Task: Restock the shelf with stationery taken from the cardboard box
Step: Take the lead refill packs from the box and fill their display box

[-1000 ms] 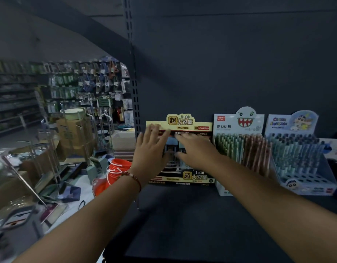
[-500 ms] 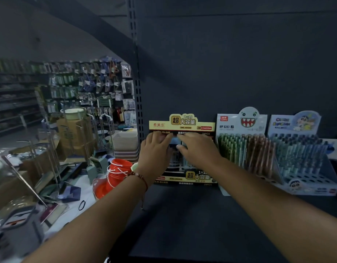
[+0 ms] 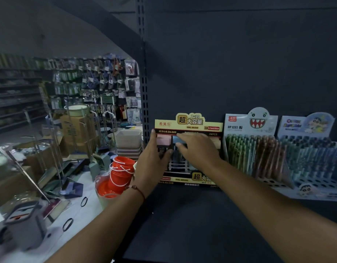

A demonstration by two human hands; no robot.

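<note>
A yellow display box of pencil-lead cases [image 3: 188, 123] stands at the back of the dark shelf [image 3: 183, 215], at its left end. My left hand [image 3: 154, 164] is at the box's left side, thumb up along the edge, pinching a pink case [image 3: 163, 140] in the top row. My right hand [image 3: 198, 150] lies over the middle of the box, with thumb and forefinger around a blue case [image 3: 178, 139] beside the pink one. Both hands hide much of the box's contents.
Two pen display stands [image 3: 249, 149] [image 3: 306, 158] stand right of the yellow box. The slotted shelf upright [image 3: 144, 92] rises at its left. Beyond the shelf end lie orange buckets [image 3: 120, 171], stacked trays [image 3: 128, 141], a cardboard box [image 3: 72, 126] and wire racks.
My left hand has gone from lying flat and spread over the box to pinching at its left edge. My right hand has stayed on the blue case, shifting slightly.
</note>
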